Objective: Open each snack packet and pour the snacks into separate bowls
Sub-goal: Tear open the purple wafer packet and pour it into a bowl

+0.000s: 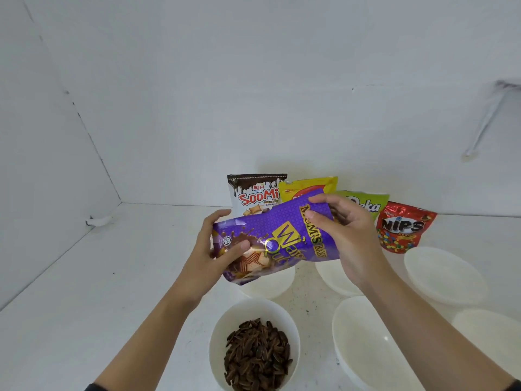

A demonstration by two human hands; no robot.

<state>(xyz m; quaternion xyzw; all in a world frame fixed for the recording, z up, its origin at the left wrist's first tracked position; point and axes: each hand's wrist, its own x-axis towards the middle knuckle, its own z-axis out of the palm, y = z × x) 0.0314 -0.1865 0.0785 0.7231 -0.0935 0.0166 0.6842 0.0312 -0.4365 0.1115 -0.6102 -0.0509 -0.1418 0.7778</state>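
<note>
A purple wafer packet (284, 235) is held sideways in the air above the white bowls. My left hand (214, 249) grips its bottom end, thumb on the front. My right hand (341, 235) pinches its top edge. Under the packet sits an empty white bowl (270, 283), partly hidden. A bowl (222, 334) near me holds dark seeds. Against the back wall stand a Soomi packet (253, 193), a yellow packet (307, 186), a green Deka packet (369, 203) and a red Nips packet (406, 227).
More empty white bowls lie to the right: one behind my right wrist (332, 277), one under my right forearm (361, 340), one at the far right (445, 275) and another at the right edge (490, 331). A white wall corner closes the left side.
</note>
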